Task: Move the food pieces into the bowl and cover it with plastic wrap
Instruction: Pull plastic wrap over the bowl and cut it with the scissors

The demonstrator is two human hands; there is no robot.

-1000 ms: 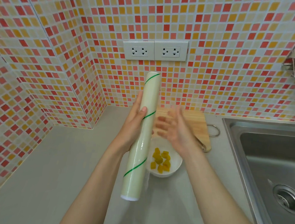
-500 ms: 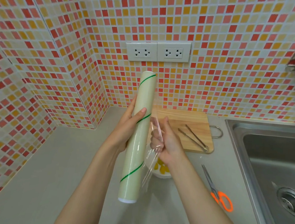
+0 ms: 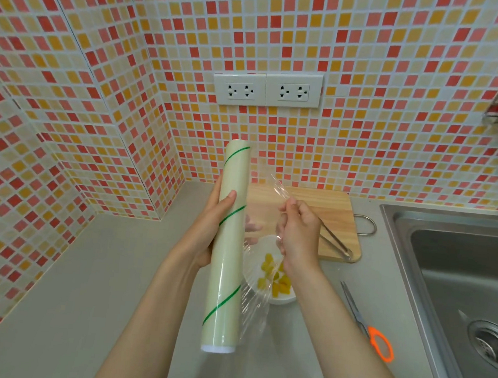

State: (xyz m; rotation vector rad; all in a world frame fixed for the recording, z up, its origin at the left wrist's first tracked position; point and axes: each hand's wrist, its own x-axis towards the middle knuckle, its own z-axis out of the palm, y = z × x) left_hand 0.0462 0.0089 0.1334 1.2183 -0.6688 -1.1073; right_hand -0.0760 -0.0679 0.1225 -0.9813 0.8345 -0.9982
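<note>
— What's changed since half a second ago?

— My right hand (image 3: 297, 237) has drawn away from the roll of plastic wrap (image 3: 228, 247), so the clear sheet (image 3: 264, 223) between them is now wider. The left hand (image 3: 213, 230) hasn't shifted on the roll.

— How are the hands set?

— Left forearm reaches up from below, fingers wrapped behind the roll, thumb (image 3: 229, 197) pressed across its front, clamped on it. Right hand has thumb and fingertips pinched together on the sheet's free edge, knuckles toward me.

— Any writing on the roll?

— None I can read; only green diagonal stripes on pale wrap.

— Which way does it point?

— Long axis nearly upright, top end leaning slightly away toward the tiled wall (image 3: 100, 87), white core end nearest me.

— And the food?

— The yellow pieces (image 3: 276, 280) sit in the white bowl (image 3: 285, 299), just below my right fingers, behind the sheet. Tongs (image 3: 336, 240) lie on the cutting board (image 3: 338, 208) beyond those fingers; scissors (image 3: 370, 329) lie to their right.
</note>
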